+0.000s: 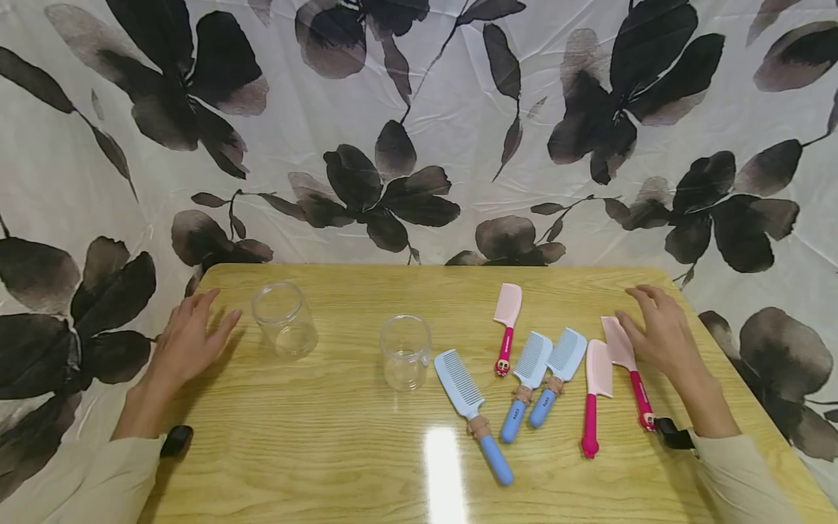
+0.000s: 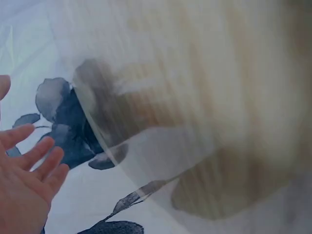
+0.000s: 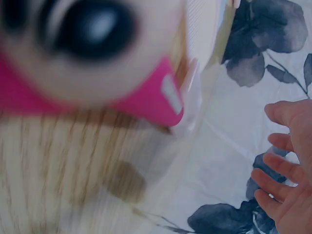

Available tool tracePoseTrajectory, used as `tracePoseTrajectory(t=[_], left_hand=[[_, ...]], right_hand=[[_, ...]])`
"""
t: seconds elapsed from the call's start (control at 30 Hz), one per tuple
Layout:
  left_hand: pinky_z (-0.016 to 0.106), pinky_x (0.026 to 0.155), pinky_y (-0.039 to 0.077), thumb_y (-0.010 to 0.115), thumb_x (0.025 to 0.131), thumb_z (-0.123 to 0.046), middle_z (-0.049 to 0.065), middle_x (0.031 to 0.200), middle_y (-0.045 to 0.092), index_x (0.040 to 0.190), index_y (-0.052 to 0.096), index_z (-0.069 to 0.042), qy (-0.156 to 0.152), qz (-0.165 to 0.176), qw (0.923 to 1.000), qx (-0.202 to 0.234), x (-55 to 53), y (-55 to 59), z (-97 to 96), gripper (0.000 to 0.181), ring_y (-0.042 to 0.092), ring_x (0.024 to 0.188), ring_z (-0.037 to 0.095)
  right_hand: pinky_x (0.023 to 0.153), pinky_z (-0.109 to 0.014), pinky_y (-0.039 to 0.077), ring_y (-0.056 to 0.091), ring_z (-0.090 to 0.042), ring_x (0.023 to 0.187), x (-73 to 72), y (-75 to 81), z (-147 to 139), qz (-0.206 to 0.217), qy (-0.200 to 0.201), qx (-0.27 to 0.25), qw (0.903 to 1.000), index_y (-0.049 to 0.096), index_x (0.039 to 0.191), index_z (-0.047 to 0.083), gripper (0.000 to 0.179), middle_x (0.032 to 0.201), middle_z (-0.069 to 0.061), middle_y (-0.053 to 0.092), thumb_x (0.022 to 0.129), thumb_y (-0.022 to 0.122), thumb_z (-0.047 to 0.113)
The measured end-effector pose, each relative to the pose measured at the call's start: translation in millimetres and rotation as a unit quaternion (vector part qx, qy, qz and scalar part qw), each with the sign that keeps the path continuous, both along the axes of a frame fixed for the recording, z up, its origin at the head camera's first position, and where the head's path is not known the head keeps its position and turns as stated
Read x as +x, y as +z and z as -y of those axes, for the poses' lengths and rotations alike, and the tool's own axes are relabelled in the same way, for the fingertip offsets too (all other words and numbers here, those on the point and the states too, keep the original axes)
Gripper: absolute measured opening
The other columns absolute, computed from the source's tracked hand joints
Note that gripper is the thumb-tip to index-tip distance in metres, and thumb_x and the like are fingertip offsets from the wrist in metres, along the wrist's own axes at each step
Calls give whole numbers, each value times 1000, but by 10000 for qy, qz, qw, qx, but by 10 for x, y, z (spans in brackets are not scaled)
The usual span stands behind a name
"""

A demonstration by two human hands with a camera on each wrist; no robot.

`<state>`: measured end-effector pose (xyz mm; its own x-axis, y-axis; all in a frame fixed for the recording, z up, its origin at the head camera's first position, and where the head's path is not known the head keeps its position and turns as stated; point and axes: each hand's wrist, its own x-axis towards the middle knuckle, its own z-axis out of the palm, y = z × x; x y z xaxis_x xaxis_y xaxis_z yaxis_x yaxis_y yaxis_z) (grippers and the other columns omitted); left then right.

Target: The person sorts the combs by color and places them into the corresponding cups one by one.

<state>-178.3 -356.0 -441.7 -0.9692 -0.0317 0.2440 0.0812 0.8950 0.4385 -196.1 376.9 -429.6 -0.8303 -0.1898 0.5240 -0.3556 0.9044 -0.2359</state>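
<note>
My left hand (image 1: 190, 338) is at the table's left side with spread fingers and nothing in it. Just right of it stands a clear glass cup (image 1: 285, 324); another clear glass mug (image 1: 405, 356) is nearer the middle. On the right, my right hand (image 1: 664, 331) is held with relaxed fingers beside a pink comb (image 1: 620, 342), overlapping its edge in the head view. A second pink comb (image 1: 599, 367) lies left of that one, and a third pink comb (image 1: 508, 306) farther back. Three blue combs, a large one (image 1: 460, 382), a middle one (image 1: 533, 358) and a right one (image 1: 567, 353), lie between.
The wooden table (image 1: 314, 451) has a floral cloth (image 1: 419, 131) hanging behind it and at its sides. A black wrist camera (image 1: 672, 434) on the right wrist is close to the outer pink comb's handle. Light glares off the table's front middle.
</note>
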Motion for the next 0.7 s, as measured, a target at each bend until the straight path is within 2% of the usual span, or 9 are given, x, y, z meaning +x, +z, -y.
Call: tracePoseTrajectory(t=[0.13,0.3,0.5,0.7], left_hand=[[81,95,32,55,106,-40,42,143,37,149,39,9,41,-167,9997,151,45,2,-30,67,35,129,61],[81,98,32,57,106,-36,41,143,37,148,40,9,11,-196,9986,481,92,20,-82,64,35,131,62],[76,95,36,59,106,-28,39,138,42,148,40,12,-293,-345,9952,873,145,38,-143,61,42,125,57],[74,95,41,60,106,-20,39,136,44,146,40,14,-553,-442,9905,1180,214,62,-222,57,46,121,57]], right_hand=[[93,-73,41,52,-57,112,11,25,73,-49,72,-19,10000,58,124,-10,44,125,-35,55,86,77,1],[90,-71,43,54,-55,109,17,44,138,-181,216,-72,9996,60,122,-10,42,121,-34,57,85,77,-1],[89,-68,46,57,-53,106,16,67,219,-344,420,-160,9984,62,120,-10,41,117,-32,60,83,79,-2],[90,-67,47,57,-52,108,15,107,311,-219,474,-215,9984,62,122,-9,40,118,-32,60,86,77,-1]])
